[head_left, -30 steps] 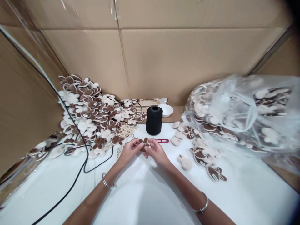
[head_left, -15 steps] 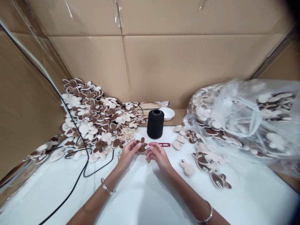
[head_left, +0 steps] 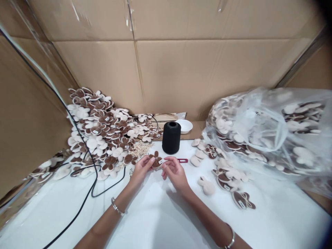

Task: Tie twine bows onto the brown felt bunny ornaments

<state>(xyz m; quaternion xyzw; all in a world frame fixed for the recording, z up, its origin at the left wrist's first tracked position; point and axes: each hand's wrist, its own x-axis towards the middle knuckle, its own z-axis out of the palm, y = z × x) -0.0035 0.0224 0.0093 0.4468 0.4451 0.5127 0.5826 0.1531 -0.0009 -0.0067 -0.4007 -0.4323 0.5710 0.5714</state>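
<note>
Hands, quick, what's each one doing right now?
Left hand: closed, pinching a brown-and-cream bunny-shaped pad.
Right hand: fingertips at the pad's white tag; cannot tell whether it grips.

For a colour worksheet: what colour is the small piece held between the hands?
The piece is dark brown, with a white tag; head view.

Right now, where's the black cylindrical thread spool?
Head view: the black thread spool stands upright at the white table's back edge, left of the round white bowl and beyond the right hand.

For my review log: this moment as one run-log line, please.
left hand: holds brown bunny-shaped piece | right hand: beside its white tag
</note>
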